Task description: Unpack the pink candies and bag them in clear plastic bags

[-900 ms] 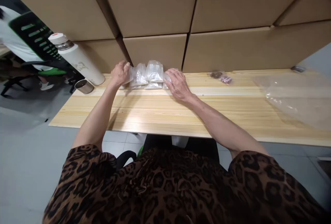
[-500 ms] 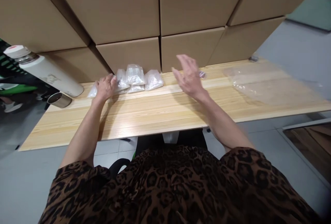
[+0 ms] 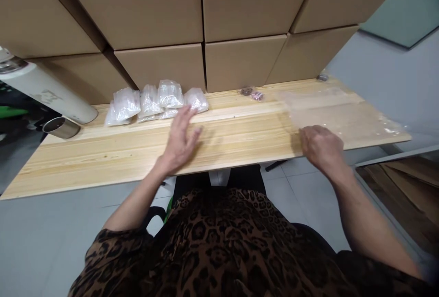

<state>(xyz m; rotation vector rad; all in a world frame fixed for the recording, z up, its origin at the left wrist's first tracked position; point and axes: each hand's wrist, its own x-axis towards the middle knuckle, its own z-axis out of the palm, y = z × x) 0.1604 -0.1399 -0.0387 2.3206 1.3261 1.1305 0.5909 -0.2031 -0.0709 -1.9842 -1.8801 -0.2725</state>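
Note:
Several small clear plastic packets [image 3: 156, 100] lie in a row at the back of the wooden table [image 3: 103, 155], against the cardboard boxes. My left hand [image 3: 180, 140] hovers flat over the table just in front of them, fingers stretched out, holding nothing. My right hand [image 3: 320, 147] is at the table's front edge on the right, fingers curled at the near edge of a large clear plastic bag [image 3: 339, 112]. A small packet with dark pieces [image 3: 252, 93] lies apart, between the row and the large bag.
Stacked cardboard boxes [image 3: 206, 23] form a wall behind the table. A white thermos [image 3: 44, 91] lies tilted at the far left with a metal cup [image 3: 61, 128] beside it. A small metal item [image 3: 322, 77] sits at the back right. Grey floor lies beyond the table's right end.
My left hand has left the packets and moved right, in front of them. My right hand has swung from above the table's middle down to the near edge of the large bag. The view turned right.

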